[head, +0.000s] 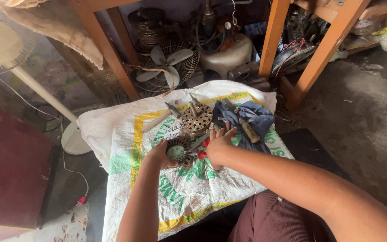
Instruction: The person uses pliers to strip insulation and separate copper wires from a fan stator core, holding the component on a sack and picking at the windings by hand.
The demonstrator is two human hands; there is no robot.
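Far left of frame: white pedestal fan (5, 49), its stand running down to a round base, and a dark red cabinet (10, 166) below it. One of each.

Centre-left: left hand (160, 154) cupped around a small round motor stator (178, 151); grip curled on its left rim. The stator has a dark metal ring, copper-coloured windings and a pale green centre, and sits mid-frame on a white woven sack (126, 148) with yellow border and green print, spread over the bench. One stator in hand.

Just above it lies one larger round metal motor part (196, 118) with radial slots, tilted. One hammer (160, 117) with a pale handle lies to its upper left.

Centre: right hand (220, 141), fingers spread, palm down, just beside the stator; something red (202, 150) shows under it, cannot tell what, nor whether the grip is pinching it.

Right of centre: one crumpled dark blue cloth (247, 118) with a wooden-handled tool (249, 130) lying on it.

Upper centre, under an orange wooden frame (274, 36): one small caged fan (169, 65) with white blades, plus a pile of dark motor parts, not countable.
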